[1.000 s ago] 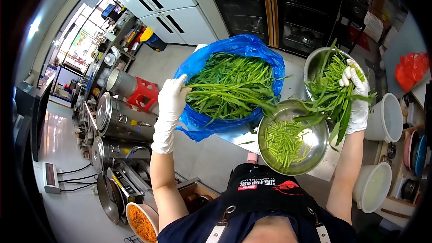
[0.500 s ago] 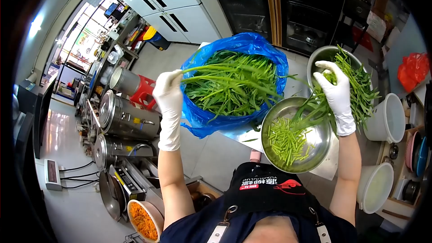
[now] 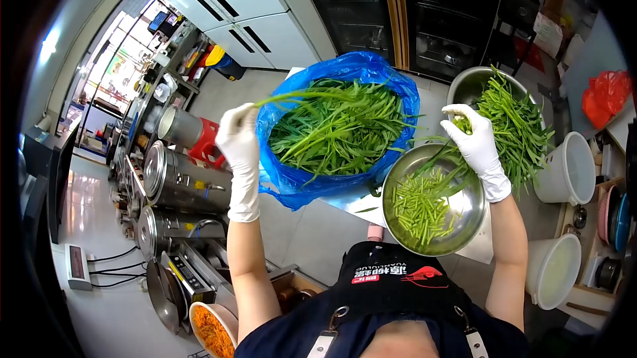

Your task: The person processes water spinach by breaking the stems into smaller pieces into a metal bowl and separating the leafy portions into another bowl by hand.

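Note:
My left hand (image 3: 239,142), in a white glove, is closed on the end of long green water spinach stalks (image 3: 298,95) at the left rim of a blue plastic bag (image 3: 361,63). Leafy water spinach (image 3: 345,126) fills that bag. Also gloved, my right hand (image 3: 479,149) curls around a small bunch of water spinach stems (image 3: 462,123), with leaves trailing below it. Under this hand sits a steel bowl (image 3: 474,215) containing short cut stems (image 3: 421,209). Beyond, a larger steel basin (image 3: 468,86) holds more leafy greens (image 3: 514,126), partly hidden by my hand.
Two white buckets (image 3: 567,169) stand at the right. On the left are steel pots (image 3: 192,175), a red stool (image 3: 207,145) and a tub of shredded orange vegetable (image 3: 211,333). White cabinets (image 3: 239,6) and dark glass-door units (image 3: 451,19) line the back.
My left hand has moved slightly left and down, with the stalks still in it. My right hand has shifted a little left and down, closer over the bowl.

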The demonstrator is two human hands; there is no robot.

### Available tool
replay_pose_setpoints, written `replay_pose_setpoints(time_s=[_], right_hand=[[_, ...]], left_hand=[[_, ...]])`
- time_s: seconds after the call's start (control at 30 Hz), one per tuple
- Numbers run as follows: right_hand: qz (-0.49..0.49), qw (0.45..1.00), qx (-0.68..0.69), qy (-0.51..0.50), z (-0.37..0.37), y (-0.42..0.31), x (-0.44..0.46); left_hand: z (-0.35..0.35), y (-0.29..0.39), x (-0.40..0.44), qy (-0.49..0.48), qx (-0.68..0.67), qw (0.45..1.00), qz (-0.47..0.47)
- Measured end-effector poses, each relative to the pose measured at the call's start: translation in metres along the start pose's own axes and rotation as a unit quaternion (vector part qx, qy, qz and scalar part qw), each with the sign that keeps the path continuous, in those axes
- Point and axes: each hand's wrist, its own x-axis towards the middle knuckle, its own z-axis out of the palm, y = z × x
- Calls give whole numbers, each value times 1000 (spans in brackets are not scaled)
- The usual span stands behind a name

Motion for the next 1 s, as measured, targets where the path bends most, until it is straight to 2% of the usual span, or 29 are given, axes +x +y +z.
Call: replay_pose_setpoints(time_s=[0.03, 0.07, 0.17, 0.2, 0.3, 0.47, 0.57, 0.67, 0.8, 0.87, 1.0], right_hand=[[-5, 1000, 4, 5, 1, 0, -1], [-11, 1000, 8, 9, 1, 0, 0], [-39, 999, 12, 26, 4, -1, 2], [-49, 998, 12, 34, 5, -2, 3], [-49, 998, 0, 33, 7, -14, 2], [-206, 978, -18, 38, 42, -45, 2], [-273, 962, -17, 8, 74, -62, 6], [-290, 956, 4, -33, 105, -79, 12], [-273, 955, -1, -117, 129, -85, 21], [-260, 953, 3, -156, 135, -87, 22], [-264, 943, -84, -187, 141, -89, 18]], left_hand=[[-4, -2, 3, 43, -53, 994, -81], [-6, -3, 3, 42, -81, 991, -103], [-3, 23, -4, 19, -138, 989, -51], [-2, 24, -7, 15, -161, 984, -78], [4, 35, -24, -11, -170, 983, -62], [20, 48, -59, -54, -246, 966, -63], [25, 57, -75, -78, -233, 966, -76], [28, 61, -87, -88, -212, 969, -90], [21, 60, -95, -139, -154, 975, -77], [21, 59, -98, -134, -151, 977, -72], [23, 61, -102, -112, -113, 985, -65]])
